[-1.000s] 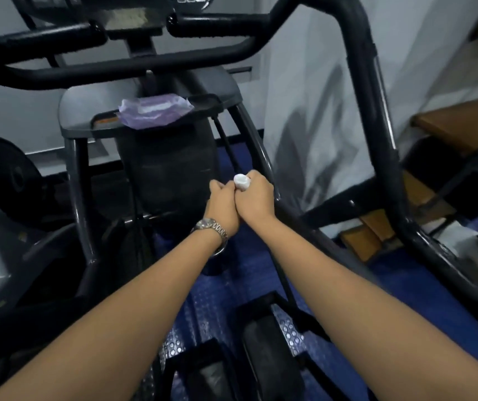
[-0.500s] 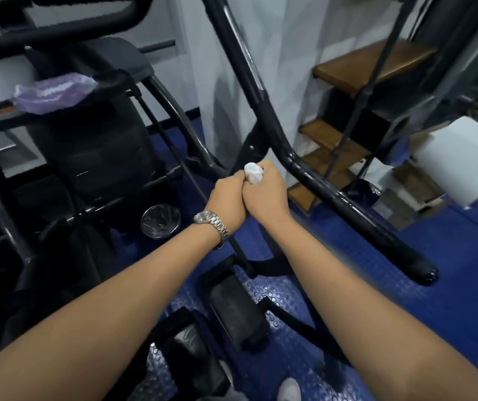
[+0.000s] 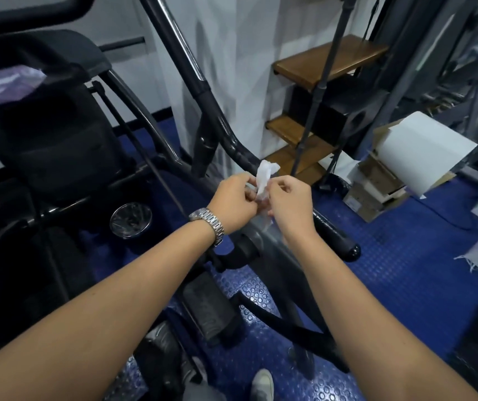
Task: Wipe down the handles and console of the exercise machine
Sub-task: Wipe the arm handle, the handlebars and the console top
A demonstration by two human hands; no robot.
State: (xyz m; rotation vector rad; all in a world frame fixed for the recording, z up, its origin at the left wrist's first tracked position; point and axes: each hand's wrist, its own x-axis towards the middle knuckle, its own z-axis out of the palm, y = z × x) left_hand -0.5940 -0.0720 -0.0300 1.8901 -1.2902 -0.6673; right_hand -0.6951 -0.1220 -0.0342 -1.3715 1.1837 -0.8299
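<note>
Both hands sit close together in the middle of the view, each pinching the same white wipe (image 3: 265, 175). The left hand (image 3: 233, 202) takes it from the left and the right hand (image 3: 289, 204) from the right, fingertips almost meeting. The wipe stands up crumpled above them, with a thin end trailing down between. It is held just over the machine's right handle (image 3: 336, 234) — the black bar sloping from far left to a rounded end at near right — though whether it touches the bar I cannot tell.

This looks like readying the wipe, with the wiping itself not yet begun. The next move calls for spreading the sheet, wrapping it round the bar with one hand and sliding it along. The console is out of view; a blurred purple packet (image 3: 3, 82) lies far left
</note>
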